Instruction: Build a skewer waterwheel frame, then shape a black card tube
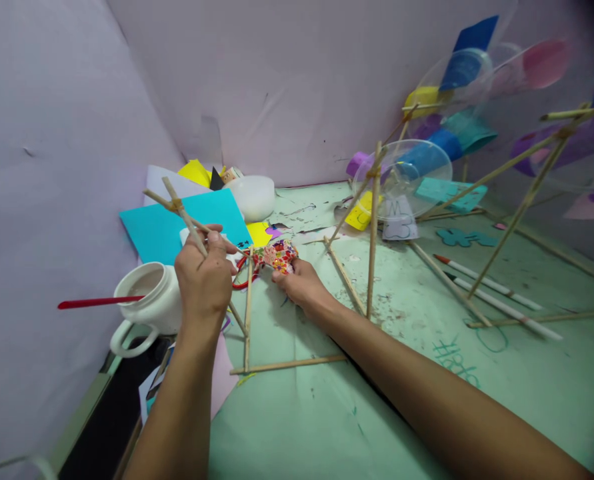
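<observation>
My left hand (pixel 204 260) is closed around the upper part of a wooden stick frame (pixel 247 300), just below where two sticks cross and are bound together. The frame stands tilted on the green tabletop. My right hand (pixel 301 283) pinches a floral-patterned piece (pixel 277 255), mostly red and white, close to the frame's far side. Whether it is cloth or a wrapped object, I cannot tell. Red loops (pixel 241 283), perhaps scissor handles, lie partly hidden between the frame and the floral piece.
A white mug-like pot (pixel 154 313) with a red stick in it stands at left. Behind are a turquoise sheet (pixel 151 230) and a white round container (pixel 254 197). Rightward stand a second stick frame (pixel 374 233), clear plastic discs with coloured cups, and two white pens (pixel 507 307).
</observation>
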The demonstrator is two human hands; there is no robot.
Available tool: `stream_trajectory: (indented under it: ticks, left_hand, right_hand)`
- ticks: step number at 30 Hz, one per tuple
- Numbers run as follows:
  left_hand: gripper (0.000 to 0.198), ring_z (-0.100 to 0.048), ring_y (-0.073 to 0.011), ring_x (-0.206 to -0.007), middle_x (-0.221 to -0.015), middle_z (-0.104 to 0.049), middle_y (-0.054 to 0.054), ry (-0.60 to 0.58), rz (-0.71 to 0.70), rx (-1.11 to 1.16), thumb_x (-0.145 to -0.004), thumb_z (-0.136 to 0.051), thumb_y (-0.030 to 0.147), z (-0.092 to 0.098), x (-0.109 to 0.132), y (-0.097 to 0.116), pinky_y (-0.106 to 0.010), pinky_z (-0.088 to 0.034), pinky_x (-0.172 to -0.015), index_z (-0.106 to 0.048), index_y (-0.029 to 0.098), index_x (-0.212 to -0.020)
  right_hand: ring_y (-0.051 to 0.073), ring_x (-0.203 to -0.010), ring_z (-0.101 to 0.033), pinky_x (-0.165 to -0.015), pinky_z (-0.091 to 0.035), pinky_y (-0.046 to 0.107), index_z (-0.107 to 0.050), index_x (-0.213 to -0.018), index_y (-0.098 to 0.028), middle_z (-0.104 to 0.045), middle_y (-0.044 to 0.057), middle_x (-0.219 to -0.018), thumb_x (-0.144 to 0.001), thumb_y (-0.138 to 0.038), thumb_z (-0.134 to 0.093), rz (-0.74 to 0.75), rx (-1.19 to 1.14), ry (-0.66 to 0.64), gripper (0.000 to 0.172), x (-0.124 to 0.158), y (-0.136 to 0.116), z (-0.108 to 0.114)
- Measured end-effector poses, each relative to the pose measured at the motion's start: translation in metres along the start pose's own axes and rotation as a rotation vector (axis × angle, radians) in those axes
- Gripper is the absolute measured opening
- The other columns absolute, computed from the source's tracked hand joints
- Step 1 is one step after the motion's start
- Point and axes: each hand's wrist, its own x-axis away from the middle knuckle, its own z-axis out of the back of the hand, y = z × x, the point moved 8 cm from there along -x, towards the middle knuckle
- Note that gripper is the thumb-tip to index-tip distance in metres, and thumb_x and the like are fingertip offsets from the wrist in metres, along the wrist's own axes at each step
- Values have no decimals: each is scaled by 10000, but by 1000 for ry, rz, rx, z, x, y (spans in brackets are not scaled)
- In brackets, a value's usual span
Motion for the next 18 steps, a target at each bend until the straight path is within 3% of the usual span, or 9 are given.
stream_trajectory:
  ticks: [3, 8, 14, 18]
  left_hand:
    - [262, -472, -71, -376, -701, -633, -20, 7, 22, -11, -814, -449, 395, 1, 1, 1, -219, -363, -397, -583, 175, -766]
    - [246, -456, -73, -350, -658, -621, -13, -25, 50, -12, -807, -460, 377, -1, 3, 3, -213, -339, -363, -581, 165, -835]
    - [252, -401, -56, -298, -638, -612, 3, -60, 86, 107, -800, -472, 382, -6, 5, 2, -207, -303, -317, -549, 164, -899]
    - [238, -394, -54, -284, -607, -602, 15, -75, 92, 150, -799, -478, 381, -8, 5, 1, -205, -296, -309, -531, 164, -882]
  right_hand:
    - [123, -551, -509, -486, -357, 214, -631, -915, -181, -610, 14, -680, -681, -334, -564, -2, 9, 16, 287, 10, -5, 6]
    - [120, -537, -491, -496, -356, 210, -626, -953, -161, -561, -10, -595, -682, -276, -575, -28, 71, -76, 299, 45, -14, 14]
    - [155, -665, -554, -588, -404, 231, -629, -1007, -155, -643, 18, -760, -681, -223, -567, -69, 99, -256, 339, 95, -8, 22]
    - [199, -765, -594, -669, -443, 272, -637, -1014, -157, -678, 45, -873, -682, -245, -567, -60, 83, -340, 351, 109, 2, 17]
